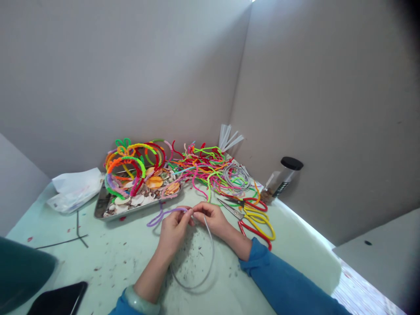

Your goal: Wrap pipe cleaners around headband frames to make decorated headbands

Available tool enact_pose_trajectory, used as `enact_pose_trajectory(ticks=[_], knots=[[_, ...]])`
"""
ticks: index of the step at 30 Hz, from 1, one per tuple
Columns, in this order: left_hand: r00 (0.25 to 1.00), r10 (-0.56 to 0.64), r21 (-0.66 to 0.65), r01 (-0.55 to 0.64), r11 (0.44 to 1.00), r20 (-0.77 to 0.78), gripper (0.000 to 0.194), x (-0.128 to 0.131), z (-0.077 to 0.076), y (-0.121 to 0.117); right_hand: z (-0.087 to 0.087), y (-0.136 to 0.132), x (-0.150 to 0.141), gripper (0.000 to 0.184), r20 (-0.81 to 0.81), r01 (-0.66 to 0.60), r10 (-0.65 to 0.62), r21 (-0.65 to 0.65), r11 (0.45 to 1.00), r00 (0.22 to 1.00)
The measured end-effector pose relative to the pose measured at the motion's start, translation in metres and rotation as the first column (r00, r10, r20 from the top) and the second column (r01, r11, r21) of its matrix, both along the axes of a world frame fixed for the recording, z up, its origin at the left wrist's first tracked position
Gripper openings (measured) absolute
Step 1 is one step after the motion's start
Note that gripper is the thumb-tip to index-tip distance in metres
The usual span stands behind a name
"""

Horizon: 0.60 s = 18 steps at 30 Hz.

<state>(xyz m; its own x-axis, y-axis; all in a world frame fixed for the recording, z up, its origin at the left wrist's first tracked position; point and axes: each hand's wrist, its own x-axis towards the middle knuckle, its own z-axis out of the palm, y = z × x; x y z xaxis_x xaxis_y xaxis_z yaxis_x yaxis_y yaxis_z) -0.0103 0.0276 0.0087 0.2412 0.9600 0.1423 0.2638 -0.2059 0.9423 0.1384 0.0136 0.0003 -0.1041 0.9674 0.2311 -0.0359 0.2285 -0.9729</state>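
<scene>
My left hand [173, 232] is closed in a pinch on a purple pipe cleaner [153, 222], whose bent, looped end sticks out to the left. A thin grey wire [213, 253] bows down in a large loop below both hands. My right hand [211, 217] pinches close to the left fingertips, where the wire and the pipe cleaner come together. The fingers partly hide that joint. Just right of my right hand lie scissors with yellow handles [262, 221] and others with red handles [256, 229].
Behind my hands, a metal tray [138, 208] holds shells and colourful pipe-cleaner headbands [141, 168]. Tangled pipe cleaners [203, 164] and a wire coil [236, 177] lie beside it. A black-lidded jar [285, 177] stands right; a white bag [75, 192] and phone [59, 299] lie left.
</scene>
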Motion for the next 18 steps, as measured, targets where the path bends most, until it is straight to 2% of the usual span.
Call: enact_pose_trajectory(ticks=[3, 8, 14, 18], knots=[[1.000, 0.021, -0.050, -0.021, 0.999, 0.001, 0.039, 0.0001, 0.0032, -0.0018, -0.0014, 0.0001, -0.0020, 0.020, -0.028, -0.005, 0.005, -0.015, 1.000, 1.000], [1.000, 0.001, -0.061, -0.001, 0.998, 0.000, 0.041, 0.0026, 0.0102, -0.0053, -0.0025, -0.0006, -0.0034, 0.020, -0.015, -0.001, 0.001, 0.004, 1.000, 1.000], [1.000, -0.010, -0.085, 0.009, 0.996, -0.016, 0.042, 0.0022, 0.0085, -0.0052, 0.0005, -0.0028, -0.0060, 0.017, 0.013, -0.013, 0.012, 0.030, 0.999, 1.000], [0.999, 0.011, -0.088, -0.014, 0.996, -0.039, 0.044, 0.0015, 0.0076, -0.0060, 0.0022, -0.0029, -0.0068, 0.017, -0.018, -0.024, 0.024, -0.003, 1.000, 1.000]])
